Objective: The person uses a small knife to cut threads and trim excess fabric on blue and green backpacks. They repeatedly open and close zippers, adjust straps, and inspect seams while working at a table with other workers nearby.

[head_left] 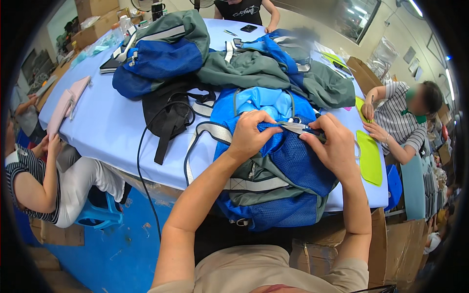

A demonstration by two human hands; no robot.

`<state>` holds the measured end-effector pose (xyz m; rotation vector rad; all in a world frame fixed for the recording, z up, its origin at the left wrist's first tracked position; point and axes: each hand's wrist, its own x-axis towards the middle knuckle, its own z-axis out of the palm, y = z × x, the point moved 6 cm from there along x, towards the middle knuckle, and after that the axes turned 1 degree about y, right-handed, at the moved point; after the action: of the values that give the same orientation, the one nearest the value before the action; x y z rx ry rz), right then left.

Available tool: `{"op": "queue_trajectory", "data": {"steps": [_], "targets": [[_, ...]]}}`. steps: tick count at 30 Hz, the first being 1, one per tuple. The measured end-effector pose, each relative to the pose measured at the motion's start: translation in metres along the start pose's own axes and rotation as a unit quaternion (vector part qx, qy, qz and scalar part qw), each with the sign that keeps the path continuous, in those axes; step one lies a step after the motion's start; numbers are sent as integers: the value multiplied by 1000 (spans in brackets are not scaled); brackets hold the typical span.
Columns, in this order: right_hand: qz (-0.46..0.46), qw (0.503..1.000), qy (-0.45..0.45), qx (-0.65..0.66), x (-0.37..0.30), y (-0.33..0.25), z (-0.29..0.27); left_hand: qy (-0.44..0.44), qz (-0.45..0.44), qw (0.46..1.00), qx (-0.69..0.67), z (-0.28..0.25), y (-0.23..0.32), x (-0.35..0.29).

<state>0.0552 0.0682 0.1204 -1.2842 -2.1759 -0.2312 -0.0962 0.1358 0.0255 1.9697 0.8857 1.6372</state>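
Observation:
A blue and grey-green backpack with mesh pockets and pale straps lies at the near edge of the table, in front of me. My left hand pinches a bit of its blue fabric between thumb and fingertips. In my right hand is a pair of small silver thread snips, with the blades pointing toward my left fingertips. Both hands meet over the upper part of the bag. The exact spot between the blades is too small to make out.
More blue and green bags are piled across the white-covered table. A black pouch and a dark cord lie left of my bag. Lime-green pieces lie at the right edge, beside a person in stripes. Others sit left and far.

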Motion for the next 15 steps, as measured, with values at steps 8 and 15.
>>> {"op": "queue_trajectory", "data": {"steps": [8,15], "targets": [[-11,999,-25,-28,7,-6,7,-4,-5,1000,6,0,0,-1],[-22,998,-37,-49,11,-8,12,-1,-6,1000,5,-2,3,-1]]}}
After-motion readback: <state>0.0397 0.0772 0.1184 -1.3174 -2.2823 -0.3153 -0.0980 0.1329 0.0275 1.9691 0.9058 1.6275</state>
